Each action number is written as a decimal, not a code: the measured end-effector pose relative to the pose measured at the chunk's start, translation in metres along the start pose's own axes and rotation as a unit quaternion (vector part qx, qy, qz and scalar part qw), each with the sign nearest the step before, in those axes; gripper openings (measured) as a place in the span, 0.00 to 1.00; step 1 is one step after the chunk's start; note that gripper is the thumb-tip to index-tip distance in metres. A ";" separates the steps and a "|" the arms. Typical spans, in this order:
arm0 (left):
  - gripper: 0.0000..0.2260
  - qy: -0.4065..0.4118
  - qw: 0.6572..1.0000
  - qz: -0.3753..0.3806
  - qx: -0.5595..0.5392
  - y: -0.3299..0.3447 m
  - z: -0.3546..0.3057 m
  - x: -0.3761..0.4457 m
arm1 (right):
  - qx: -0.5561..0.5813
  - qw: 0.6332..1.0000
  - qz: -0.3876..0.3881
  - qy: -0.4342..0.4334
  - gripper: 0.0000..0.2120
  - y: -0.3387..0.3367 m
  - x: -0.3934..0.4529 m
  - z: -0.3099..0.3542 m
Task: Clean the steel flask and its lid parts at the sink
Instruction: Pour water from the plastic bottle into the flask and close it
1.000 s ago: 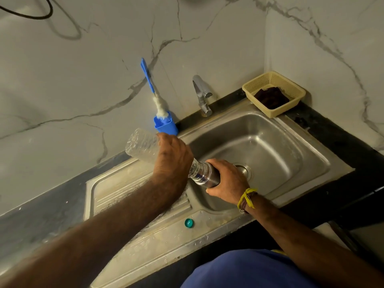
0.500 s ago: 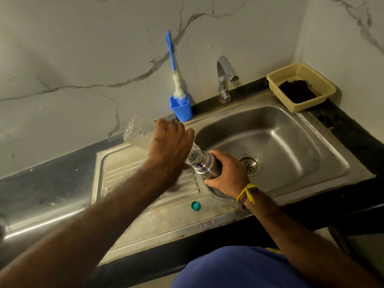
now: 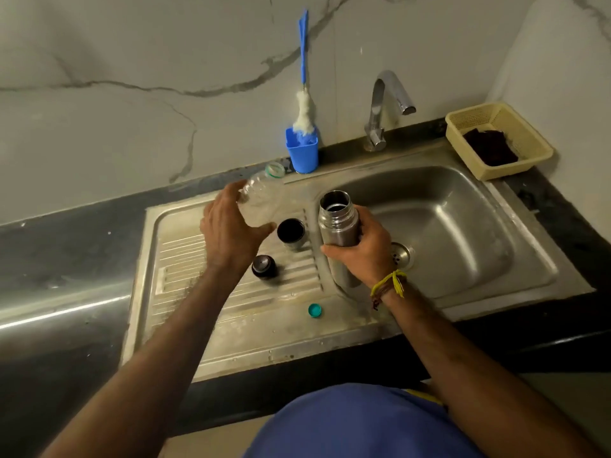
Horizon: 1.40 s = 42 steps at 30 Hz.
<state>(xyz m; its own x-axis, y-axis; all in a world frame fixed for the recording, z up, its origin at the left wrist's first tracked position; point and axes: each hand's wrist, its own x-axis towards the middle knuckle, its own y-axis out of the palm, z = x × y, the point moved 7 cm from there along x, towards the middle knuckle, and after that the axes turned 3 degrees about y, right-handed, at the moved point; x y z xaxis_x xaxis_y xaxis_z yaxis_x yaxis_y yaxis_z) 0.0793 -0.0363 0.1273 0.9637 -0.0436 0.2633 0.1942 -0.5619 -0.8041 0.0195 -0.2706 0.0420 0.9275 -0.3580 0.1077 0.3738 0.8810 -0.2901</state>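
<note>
My right hand (image 3: 362,251) grips the steel flask (image 3: 338,223) upright at the left rim of the sink basin (image 3: 463,226), its mouth open. My left hand (image 3: 228,228) holds a clear plastic bottle (image 3: 261,196), its open neck pointing up and away from the flask. On the ribbed drainboard (image 3: 205,276) stand the flask's cup lid (image 3: 291,233), open side up, and the dark inner stopper (image 3: 264,266), just right of my left wrist.
A small teal bottle cap (image 3: 314,310) lies near the drainboard's front. A blue cup (image 3: 301,151) holding a bottle brush (image 3: 303,94) stands by the wall. The tap (image 3: 383,107) stands behind the basin; a yellow basket (image 3: 496,140) with a dark cloth sits at the right.
The plastic bottle has been lifted off the flask's mouth and turned neck-up. The flask now stands upright. The cup lid and stopper have come into view.
</note>
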 end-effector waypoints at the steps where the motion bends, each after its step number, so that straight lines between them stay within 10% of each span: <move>1: 0.35 -0.019 0.999 -0.020 -0.031 -0.001 0.010 0.004 | -0.002 1.000 -0.005 0.001 0.33 0.002 0.001 0.001; 13: 0.32 -0.149 0.940 -0.035 -0.305 0.050 0.093 0.095 | -0.020 0.997 -0.059 0.054 0.31 -0.002 -0.002 -0.009; 31: 0.36 -0.095 0.933 0.109 -0.329 0.142 0.124 0.147 | -0.016 0.993 -0.095 0.065 0.30 -0.001 0.011 -0.027; 42: 0.57 -0.127 0.942 0.117 -0.288 0.127 0.124 0.125 | -0.009 0.996 -0.088 0.033 0.30 -0.010 0.010 -0.024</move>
<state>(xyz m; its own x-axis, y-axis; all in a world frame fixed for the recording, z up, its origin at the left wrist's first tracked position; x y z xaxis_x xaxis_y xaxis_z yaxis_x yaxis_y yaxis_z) 0.2476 -0.0105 -0.0077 0.9947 -0.0651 -0.0800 -0.0909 -0.9196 -0.3821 0.0249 -0.2907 0.0232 0.8449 -0.5264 0.0955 0.5295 0.7974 -0.2895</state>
